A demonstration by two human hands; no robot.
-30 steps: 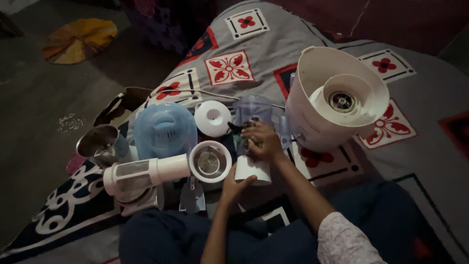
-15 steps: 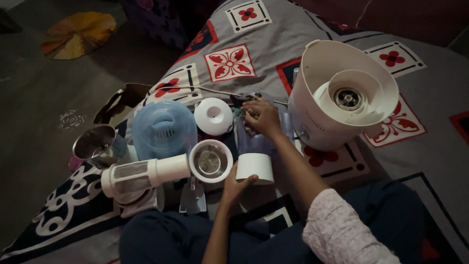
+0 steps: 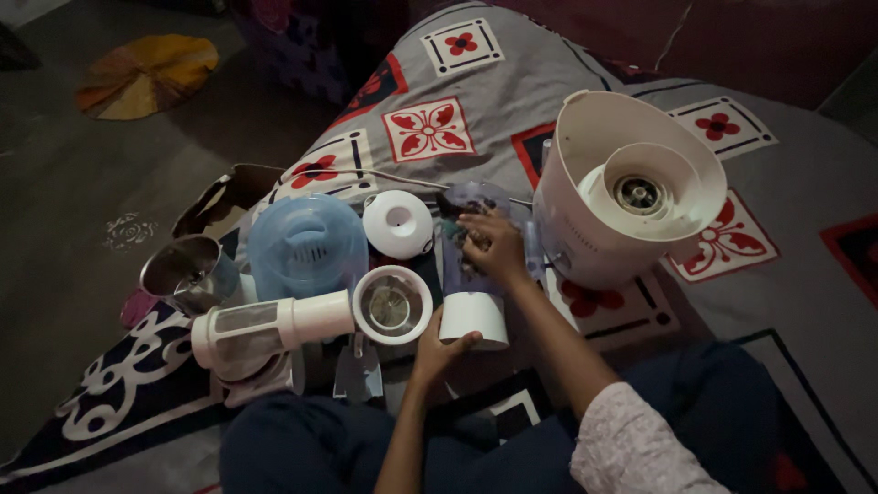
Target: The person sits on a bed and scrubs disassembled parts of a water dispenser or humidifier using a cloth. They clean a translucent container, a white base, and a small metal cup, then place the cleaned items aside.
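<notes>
A translucent bluish blender jar with a white base lies tilted in front of me on the patterned cloth. My left hand grips its white base from below. My right hand rests on the jar's upper part near its mouth, fingers curled over it; what the fingertips touch is too dark to tell. To the right stands the large white appliance base with its metal drive in the middle.
Left of the jar lie a white round cap, a white ring with a mesh filter, a light blue lid, a white cylindrical part and a steel cup. My knees in dark blue are at the bottom.
My right hand has slid back down the jar from its far end toward the middle. The left hand stays on the white base. The view shifted slightly.
</notes>
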